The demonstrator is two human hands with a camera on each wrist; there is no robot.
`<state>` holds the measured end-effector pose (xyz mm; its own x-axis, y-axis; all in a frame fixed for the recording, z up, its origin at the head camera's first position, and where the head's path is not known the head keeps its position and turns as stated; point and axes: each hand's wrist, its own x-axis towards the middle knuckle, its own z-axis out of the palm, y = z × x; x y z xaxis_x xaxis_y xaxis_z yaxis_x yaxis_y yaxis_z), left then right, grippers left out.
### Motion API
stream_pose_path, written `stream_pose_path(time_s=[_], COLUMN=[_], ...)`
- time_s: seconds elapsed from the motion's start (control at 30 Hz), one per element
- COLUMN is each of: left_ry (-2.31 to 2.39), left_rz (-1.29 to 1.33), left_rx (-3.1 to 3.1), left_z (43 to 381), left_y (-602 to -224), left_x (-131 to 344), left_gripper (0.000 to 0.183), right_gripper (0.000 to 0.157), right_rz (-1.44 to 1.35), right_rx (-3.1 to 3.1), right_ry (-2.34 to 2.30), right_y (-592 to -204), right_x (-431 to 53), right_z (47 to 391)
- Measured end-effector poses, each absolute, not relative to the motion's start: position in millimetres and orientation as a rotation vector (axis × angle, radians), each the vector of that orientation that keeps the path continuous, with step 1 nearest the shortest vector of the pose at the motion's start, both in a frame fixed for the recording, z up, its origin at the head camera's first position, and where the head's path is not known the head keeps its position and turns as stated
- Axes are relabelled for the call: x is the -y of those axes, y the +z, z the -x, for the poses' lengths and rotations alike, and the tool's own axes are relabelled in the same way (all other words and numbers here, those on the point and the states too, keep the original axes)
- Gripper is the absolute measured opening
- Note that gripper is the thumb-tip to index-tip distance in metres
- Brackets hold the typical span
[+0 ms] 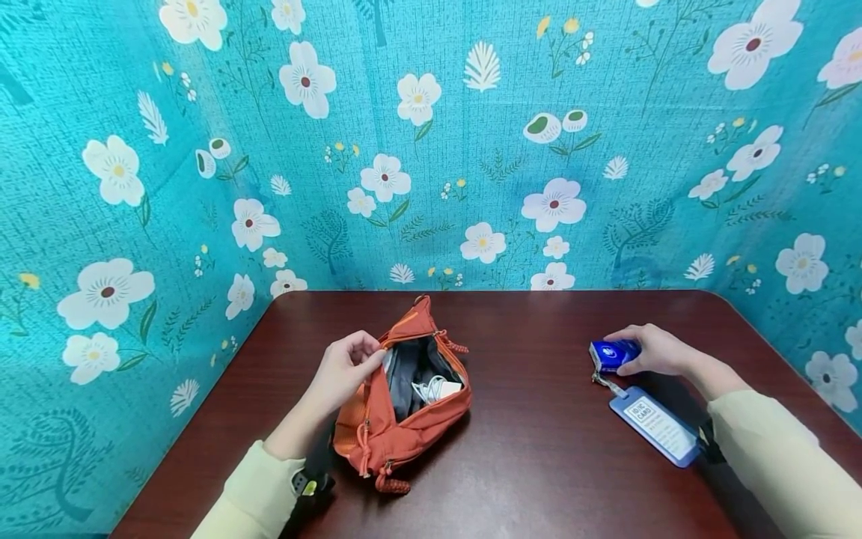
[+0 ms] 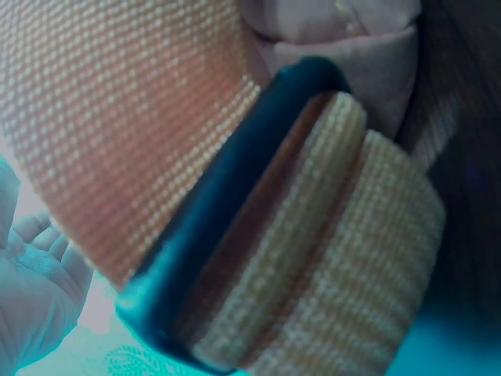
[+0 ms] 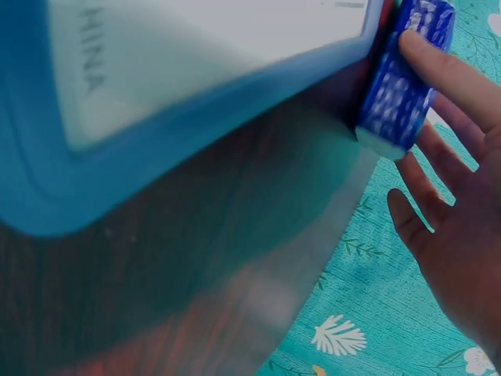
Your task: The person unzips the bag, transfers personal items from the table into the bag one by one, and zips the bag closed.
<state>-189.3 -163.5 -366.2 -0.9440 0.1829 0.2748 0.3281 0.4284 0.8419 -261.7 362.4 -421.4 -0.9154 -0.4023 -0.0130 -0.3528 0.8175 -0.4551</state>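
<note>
An orange-red bag (image 1: 420,433) stands left of centre on the table with its zip open, showing a dark lining. Thumb and fingers of my left hand (image 1: 345,368) pinch the left edge of its mouth. Inside lies a white block with a white cable (image 1: 438,389). At the right, my right hand (image 1: 658,352) grips a small blue tissue pack (image 1: 611,356) between thumb and fingers; the right wrist view shows the pack (image 3: 403,86) with the thumb across it. A blue-framed card holder (image 1: 655,427) lies just below that hand, its clip beside the pack.
Dark brown wooden table (image 1: 525,464), with a flowered turquoise cloth (image 1: 498,135) hanging behind and at both sides. Braided zip pulls (image 1: 393,485) hang from the bag. A woven strap with a dark buckle (image 2: 227,211) fills much of the left wrist view.
</note>
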Motion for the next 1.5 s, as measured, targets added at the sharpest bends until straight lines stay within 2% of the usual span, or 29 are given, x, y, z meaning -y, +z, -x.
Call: stream_pose_path(time_s=[0.13, 0.33, 0.7, 1.17, 1.5], left_ry=[-1.545, -1.518, -1.542, -1.542, -1.543], left_rz=[0.466, 0.468, 0.46, 0.464, 0.458], left_rx=[2.522, 2.539, 2.542, 2.539, 2.549], left_z=[190.3, 176.4, 175.6, 175.9, 175.5], left_y=[-368.2, -348.9, -348.6, -347.6, -347.6], left_x=[164.1, 157.5, 157.9, 157.1, 156.3], left_gripper=[0.005, 0.004, 0.005, 0.005, 0.005], right_gripper=[0.065, 0.068, 0.064, 0.047, 0.047], right_rz=[0.527, 0.501, 0.68, 0.876, 0.995], right_rx=[-2.911, -2.951, -3.01, -2.969, -2.949], right_ry=[-0.691, -0.743, -0.799, -1.018, -1.066], right_y=[-424.5, -418.1, -391.4, -364.8, -355.5], right_x=[-361.1, -356.4, -320.5, -262.4, -221.8], right_z=[263.1, 259.8, 253.4, 239.8, 234.3])
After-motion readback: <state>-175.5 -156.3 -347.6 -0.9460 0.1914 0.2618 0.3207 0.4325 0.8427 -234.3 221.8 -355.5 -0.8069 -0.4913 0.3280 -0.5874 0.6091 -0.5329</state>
